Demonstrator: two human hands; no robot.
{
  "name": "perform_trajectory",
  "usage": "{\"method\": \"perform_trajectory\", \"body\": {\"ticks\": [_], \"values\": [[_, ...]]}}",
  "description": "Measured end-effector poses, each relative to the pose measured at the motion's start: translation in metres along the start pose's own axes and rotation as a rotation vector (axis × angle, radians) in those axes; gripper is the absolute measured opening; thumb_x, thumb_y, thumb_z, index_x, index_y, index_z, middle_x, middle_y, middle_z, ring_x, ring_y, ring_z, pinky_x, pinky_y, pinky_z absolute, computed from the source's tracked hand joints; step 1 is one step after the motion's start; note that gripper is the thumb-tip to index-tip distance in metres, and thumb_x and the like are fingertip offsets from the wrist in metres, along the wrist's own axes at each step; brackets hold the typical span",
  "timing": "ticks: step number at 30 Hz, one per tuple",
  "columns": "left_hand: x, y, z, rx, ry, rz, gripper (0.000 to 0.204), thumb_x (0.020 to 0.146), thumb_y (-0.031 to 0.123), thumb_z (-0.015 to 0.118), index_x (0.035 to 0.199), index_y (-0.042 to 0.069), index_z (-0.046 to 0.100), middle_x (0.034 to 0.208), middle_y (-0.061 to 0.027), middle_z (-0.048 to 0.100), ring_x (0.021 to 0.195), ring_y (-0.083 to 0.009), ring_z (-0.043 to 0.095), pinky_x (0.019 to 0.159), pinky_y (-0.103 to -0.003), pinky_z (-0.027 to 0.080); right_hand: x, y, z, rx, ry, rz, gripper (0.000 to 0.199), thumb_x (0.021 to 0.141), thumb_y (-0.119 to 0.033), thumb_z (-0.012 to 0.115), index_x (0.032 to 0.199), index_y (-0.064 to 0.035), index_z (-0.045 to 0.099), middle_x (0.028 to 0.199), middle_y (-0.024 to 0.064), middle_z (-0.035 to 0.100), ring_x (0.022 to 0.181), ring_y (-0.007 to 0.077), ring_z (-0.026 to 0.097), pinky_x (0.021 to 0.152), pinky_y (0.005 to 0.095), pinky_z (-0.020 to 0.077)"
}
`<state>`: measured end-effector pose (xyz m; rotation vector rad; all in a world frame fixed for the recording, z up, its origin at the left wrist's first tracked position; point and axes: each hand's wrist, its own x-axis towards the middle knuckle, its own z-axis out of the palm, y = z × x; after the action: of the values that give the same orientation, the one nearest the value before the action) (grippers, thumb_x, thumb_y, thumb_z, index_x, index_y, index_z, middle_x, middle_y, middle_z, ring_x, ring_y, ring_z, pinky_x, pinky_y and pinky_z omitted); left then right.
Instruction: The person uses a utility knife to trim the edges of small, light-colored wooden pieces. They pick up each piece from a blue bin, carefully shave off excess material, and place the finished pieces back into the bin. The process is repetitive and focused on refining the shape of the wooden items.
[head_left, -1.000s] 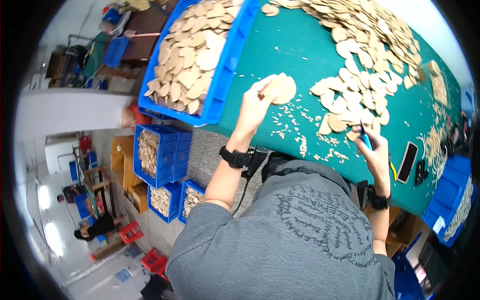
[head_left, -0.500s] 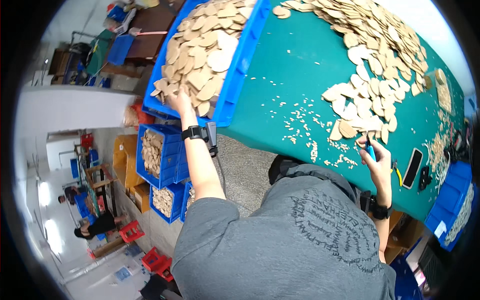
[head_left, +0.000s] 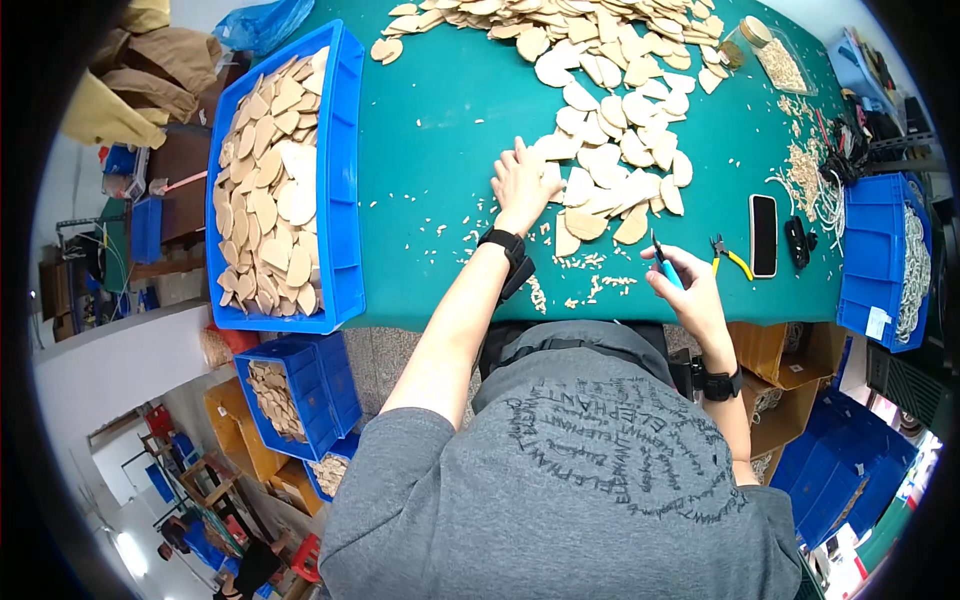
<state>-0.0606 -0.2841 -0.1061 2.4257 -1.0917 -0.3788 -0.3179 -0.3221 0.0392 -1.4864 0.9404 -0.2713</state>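
My left hand (head_left: 522, 188) reaches over the green table with its fingers spread, at the left edge of a spread of flat tan rounded pieces (head_left: 607, 158). Its fingertips are beside or touching the nearest piece; which, I cannot tell. Nothing shows in its grip. My right hand (head_left: 692, 290) is closed around a blue-handled tool (head_left: 668, 270) with a dark pointed tip aimed away from me. The tip stands just right of the nearest tan pieces. Small pale scraps (head_left: 600, 285) lie scattered on the table between my hands.
A blue crate (head_left: 345, 180) of similar pieces stands at the left. To the right lie yellow-handled pliers (head_left: 732, 258), a phone (head_left: 763, 236) and a small black object (head_left: 798, 242). A blue bin (head_left: 880, 265) holds pale cord-like material. More blue crates (head_left: 310, 385) stand below the table's left end.
My left hand has left the pieces in the blue crate and moved right to the spread on the table. My right hand still holds the tool. The view has shifted.
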Motion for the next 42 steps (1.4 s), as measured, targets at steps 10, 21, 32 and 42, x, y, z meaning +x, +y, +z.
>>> {"method": "perform_trajectory", "body": {"ticks": [10, 21, 32, 42], "values": [[-0.023, -0.001, 0.008, -0.084, -0.125, 0.033, 0.051, 0.065, 0.020, 0.069, 0.106, 0.000, 0.047, 0.090, -0.0194, 0.058, 0.088, -0.0365, 0.055, 0.081, -0.046, 0.046, 0.019, 0.013, -0.006, 0.010, -0.050, -0.024, 0.022, 0.080, -0.013, 0.064, 0.099, -0.0019, 0.063, 0.079, -0.0016, 0.058, 0.071, 0.0045, 0.050, 0.064, 0.0200, 0.0412], [-0.076, 0.062, -0.091, -1.237, -0.629, -0.160, 0.040, 0.080, 0.019, 0.070, 0.112, 0.004, 0.052, 0.097, -0.0036, 0.060, 0.080, -0.0082, 0.056, 0.063, -0.023, 0.046, 0.067, -0.007, 0.030, 0.152, 0.014, -0.188, 0.031, 0.076, -0.013, 0.070, 0.101, -0.0006, 0.055, 0.093, 0.0054, 0.059, 0.079, 0.0117, 0.058, 0.070, 0.0257, 0.0491], [-0.080, 0.060, -0.114, -1.801, -0.683, -0.307, 0.041, 0.097, 0.029, 0.038, 0.127, 0.000, 0.042, 0.121, -0.0161, 0.054, 0.109, -0.0250, 0.056, 0.095, -0.039, 0.048, 0.050, -0.027, 0.050, -0.181, 0.306, -1.000, 0.028, 0.069, 0.005, 0.069, 0.093, -0.0033, 0.057, 0.080, 0.0092, 0.064, 0.072, 0.0192, 0.064, 0.063, 0.0285, 0.0495], [-0.081, 0.074, -0.128, -1.864, -0.641, -0.203, 0.051, 0.095, 0.021, 0.038, 0.140, 0.001, 0.026, 0.132, -0.0197, 0.044, 0.116, -0.0328, 0.051, 0.100, -0.043, 0.043, 0.043, -0.042, 0.045, 0.426, 0.305, -0.423, 0.022, 0.080, 0.001, 0.066, 0.096, 0.0000, 0.051, 0.081, 0.0066, 0.060, 0.071, 0.0145, 0.063, 0.064, 0.0260, 0.0506]]}}
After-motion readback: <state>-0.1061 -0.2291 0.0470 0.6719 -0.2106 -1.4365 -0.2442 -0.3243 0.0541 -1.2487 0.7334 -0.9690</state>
